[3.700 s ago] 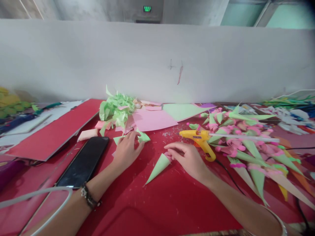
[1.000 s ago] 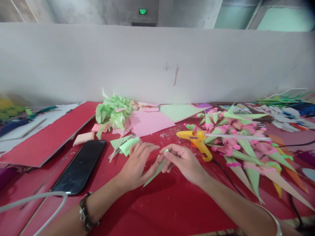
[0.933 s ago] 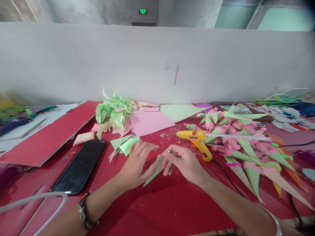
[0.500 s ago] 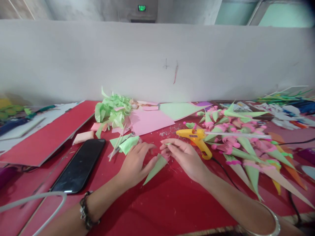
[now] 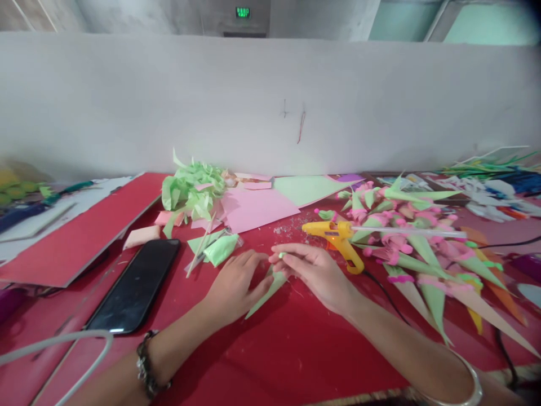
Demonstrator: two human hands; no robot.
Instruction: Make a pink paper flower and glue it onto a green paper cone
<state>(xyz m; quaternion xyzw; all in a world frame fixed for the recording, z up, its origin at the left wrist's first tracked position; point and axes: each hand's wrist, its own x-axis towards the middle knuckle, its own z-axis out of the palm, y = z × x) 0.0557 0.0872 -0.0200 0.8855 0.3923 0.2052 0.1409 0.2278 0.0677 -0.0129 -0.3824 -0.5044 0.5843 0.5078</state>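
Observation:
A tiny light green ball of soft clay [image 5: 282,256] is pinched between the thumb and fingers of my right hand [image 5: 319,276]. My left hand [image 5: 236,282] faces it, thumb and index finger apart, with its fingertips close to the right ones; whether they touch I cannot tell. Below and between both hands lies a pale green paper cone [image 5: 262,298], its upper end partly hidden by my fingers. Just beyond my left hand is a packet of bright green clay [image 5: 222,249], beside a thin wooden stick [image 5: 198,252].
A yellow glue gun [image 5: 336,232] with a clear glue stick lies right of my hands, its cord trailing forward. Behind it are heaped pink and green paper cones [image 5: 422,254]. To the left rest a black phone [image 5: 137,285], a red board [image 5: 93,231] and crumpled green paper [image 5: 194,186].
My hands have drawn closer together, the left fingertips moving right toward the right hand. The green ball now shows more plainly between my right fingers.

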